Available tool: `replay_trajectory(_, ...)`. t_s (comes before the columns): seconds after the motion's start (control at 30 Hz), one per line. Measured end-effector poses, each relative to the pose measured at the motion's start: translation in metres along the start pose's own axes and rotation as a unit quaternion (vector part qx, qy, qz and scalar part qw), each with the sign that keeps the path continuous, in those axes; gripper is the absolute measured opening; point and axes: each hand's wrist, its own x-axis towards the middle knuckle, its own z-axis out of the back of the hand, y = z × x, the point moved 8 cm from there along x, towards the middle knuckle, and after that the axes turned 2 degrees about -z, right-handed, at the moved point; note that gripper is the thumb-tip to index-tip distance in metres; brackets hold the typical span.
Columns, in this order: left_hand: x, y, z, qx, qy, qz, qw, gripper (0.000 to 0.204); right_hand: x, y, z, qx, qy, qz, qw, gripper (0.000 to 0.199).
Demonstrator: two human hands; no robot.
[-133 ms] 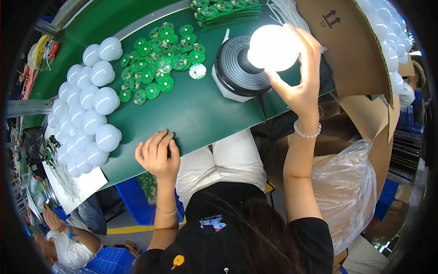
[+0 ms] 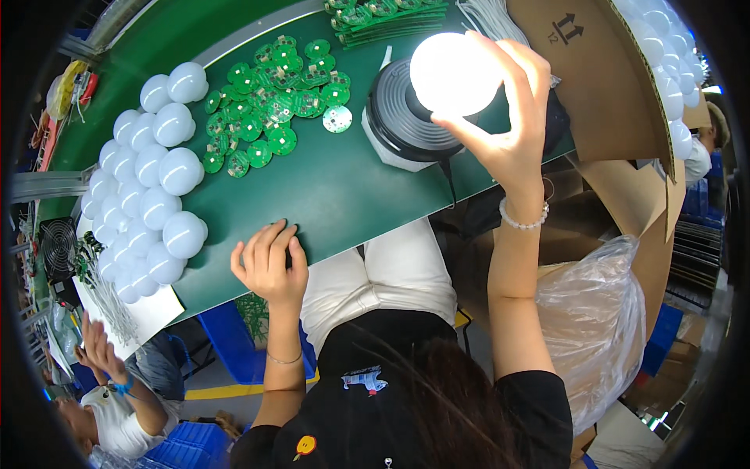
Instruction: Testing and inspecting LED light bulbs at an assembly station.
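A brightly lit light bulb (image 2: 455,75) is in my right hand (image 2: 512,125), gripped between thumb and fingers. It sits over a round black ringed fixture (image 2: 398,117) on a pale base; the bulb's lower end is hidden, so I cannot tell whether it touches the fixture. My left hand (image 2: 273,264) rests at the near edge of the green table (image 2: 312,195), fingers spread with nothing in them. Beyond it lies a heap of round green circuit boards (image 2: 273,98), with one white disc board (image 2: 337,119) at its right side.
Unlit white bulbs (image 2: 160,207) stand grouped on the table's left. Stacked green board panels (image 2: 387,22) and white wires (image 2: 492,19) lie at the far edge. A cardboard box (image 2: 594,86) with more bulbs borders the right. Another person (image 2: 117,399) sits at lower left.
My right hand and the lit bulb have shifted left and slightly farther away. My left hand stays in place. The other person's hand at lower left has moved.
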Motion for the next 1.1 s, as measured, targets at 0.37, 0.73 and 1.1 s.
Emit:
replay_trajectory(0.37, -0.001, 0.000, 0.000, 0.003, -0.006, -0.001, 1.000, 0.008, 0.006, -0.018, -0.020, 0.125, 0.021, -0.045, 0.991, 0.082)
replay_trajectory(0.73, 0.001, -0.002, 0.001, -0.007, -0.007, -0.001, 1.000, 0.007, -0.003, -0.003, 0.005, 0.016, 0.041, -0.054, 0.998, 0.074)
replay_trajectory(1.1, 0.000, 0.000, 0.000, -0.001, -0.013, -0.002, 1.000, 0.007, 0.009, -0.007, -0.015, 0.055, -0.023, -0.008, 0.998, 0.079)
